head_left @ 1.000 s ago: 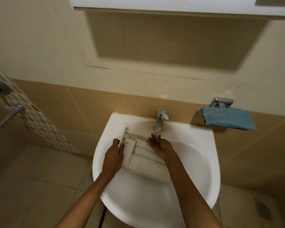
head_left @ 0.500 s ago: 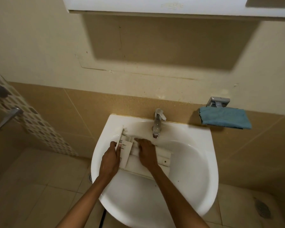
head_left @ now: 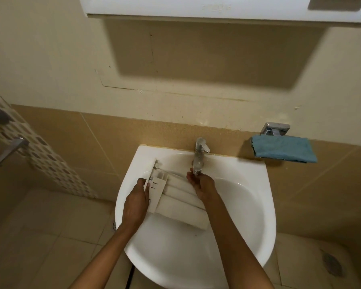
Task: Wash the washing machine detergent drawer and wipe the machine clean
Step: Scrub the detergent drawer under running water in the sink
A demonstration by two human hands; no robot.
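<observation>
The detergent drawer lies across the sink basin, the left hand gripping its front end; the right hand, cupped loosely and empty, is under the sink's tap. Washing looks midway; the wiping seems yet to come

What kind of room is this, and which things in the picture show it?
Most likely a bathroom: a white washbasin fixed at the wall with a chrome tap, beige tiles on wall and floor, and a blue cloth on a metal holder beside it.
</observation>
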